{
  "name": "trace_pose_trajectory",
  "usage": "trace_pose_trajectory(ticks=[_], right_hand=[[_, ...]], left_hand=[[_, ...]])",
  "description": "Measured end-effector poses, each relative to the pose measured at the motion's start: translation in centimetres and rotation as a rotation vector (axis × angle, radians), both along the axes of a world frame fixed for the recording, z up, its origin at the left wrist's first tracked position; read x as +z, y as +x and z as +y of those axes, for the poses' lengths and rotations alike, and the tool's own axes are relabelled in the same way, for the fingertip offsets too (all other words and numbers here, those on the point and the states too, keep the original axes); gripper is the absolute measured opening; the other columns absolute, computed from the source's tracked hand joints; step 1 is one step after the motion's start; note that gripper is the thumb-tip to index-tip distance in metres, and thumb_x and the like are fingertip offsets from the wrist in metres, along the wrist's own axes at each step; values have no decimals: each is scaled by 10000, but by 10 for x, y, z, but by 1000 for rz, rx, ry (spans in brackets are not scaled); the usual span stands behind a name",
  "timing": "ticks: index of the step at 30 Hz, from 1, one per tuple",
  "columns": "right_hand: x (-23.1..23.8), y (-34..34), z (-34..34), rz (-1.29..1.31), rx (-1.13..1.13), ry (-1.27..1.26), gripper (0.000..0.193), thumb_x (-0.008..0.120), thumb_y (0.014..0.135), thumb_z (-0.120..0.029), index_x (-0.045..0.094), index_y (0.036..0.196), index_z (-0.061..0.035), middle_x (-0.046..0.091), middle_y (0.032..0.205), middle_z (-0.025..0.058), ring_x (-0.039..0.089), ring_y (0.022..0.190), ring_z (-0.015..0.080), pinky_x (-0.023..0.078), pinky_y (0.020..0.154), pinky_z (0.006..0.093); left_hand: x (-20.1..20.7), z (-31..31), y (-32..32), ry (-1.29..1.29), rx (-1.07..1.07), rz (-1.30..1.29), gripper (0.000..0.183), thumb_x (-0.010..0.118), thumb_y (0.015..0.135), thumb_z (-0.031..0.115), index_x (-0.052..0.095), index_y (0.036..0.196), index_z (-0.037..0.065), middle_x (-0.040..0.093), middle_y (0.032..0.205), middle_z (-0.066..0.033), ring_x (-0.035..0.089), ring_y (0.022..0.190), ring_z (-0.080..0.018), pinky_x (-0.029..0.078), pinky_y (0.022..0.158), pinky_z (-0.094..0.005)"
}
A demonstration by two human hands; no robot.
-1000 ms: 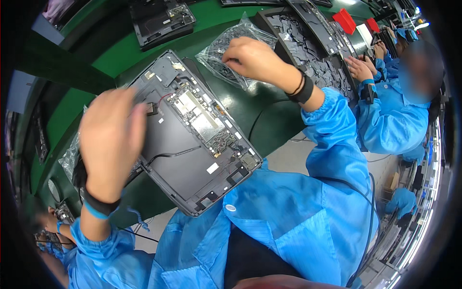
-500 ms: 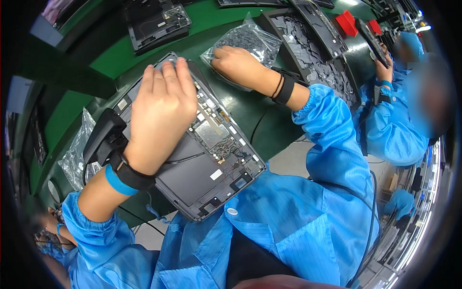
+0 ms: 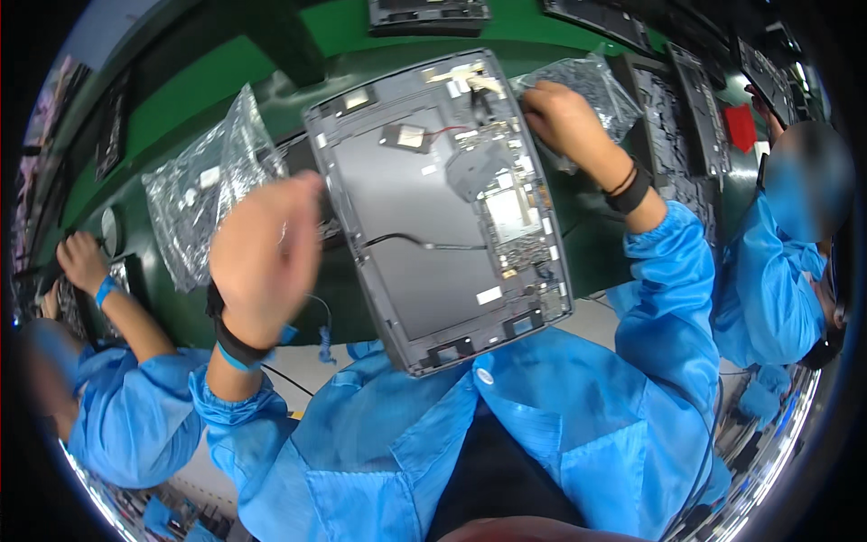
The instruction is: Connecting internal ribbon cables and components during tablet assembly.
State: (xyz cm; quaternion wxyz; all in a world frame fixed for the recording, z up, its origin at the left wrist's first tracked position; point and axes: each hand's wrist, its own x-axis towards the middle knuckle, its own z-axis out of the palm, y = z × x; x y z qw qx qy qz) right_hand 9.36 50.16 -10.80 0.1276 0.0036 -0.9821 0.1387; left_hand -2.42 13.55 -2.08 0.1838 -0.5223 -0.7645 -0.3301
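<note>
A grey open device chassis, with a circuit board and thin cables inside, lies tilted on the green bench in front of me. My left hand is blurred, back toward the camera, fingers loosely spread beside the chassis's left edge with nothing seen in it. It wears a black and blue wrist strap. My right hand has curled fingers at the chassis's upper right corner, on the edge of a clear plastic bag. Whatever its fingertips hold is hidden.
A second clear bag of small parts lies left of the chassis. More open chassis sit further along the green bench. Co-workers in blue coats work at the left and the right.
My left hand has come off the chassis's inside and moved to its left edge. The chassis now shows fully and sits more upright in view. My right hand stays at the bag.
</note>
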Motion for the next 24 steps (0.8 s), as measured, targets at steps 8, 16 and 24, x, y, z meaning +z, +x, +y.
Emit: trace_pose_trajectory(ticks=[8, 16, 24], right_hand=[[62, -1, -20, 116, -205, -372, 213, 695, 855, -81, 702, 1061, -25, 717, 839, 56, 639, 709, 77, 518, 655, 237], [131, 4, -22, 102, -115, -587, 167, 687, 875, -138, 715, 962, 2, 712, 851, 43, 633, 730, 92, 492, 636, 228], [109, -48, -19, 21, 83, -589, 165, 724, 837, -177, 746, 925, -39, 713, 837, 38, 642, 787, 108, 508, 735, 261]], left_hand=[[-45, -63, -28, -239, 6, -87, 131, 696, 772, -20, 691, 900, 6, 678, 863, -122, 630, 816, -306, 504, 749, -376], [-73, -22, -23, -359, -28, -184, 87, 678, 756, 12, 650, 835, -10, 616, 828, -159, 567, 827, -351, 463, 751, -422], [-69, -21, -12, -486, 29, -76, 90, 647, 786, -16, 581, 848, -20, 574, 823, -173, 547, 814, -352, 446, 740, -435]])
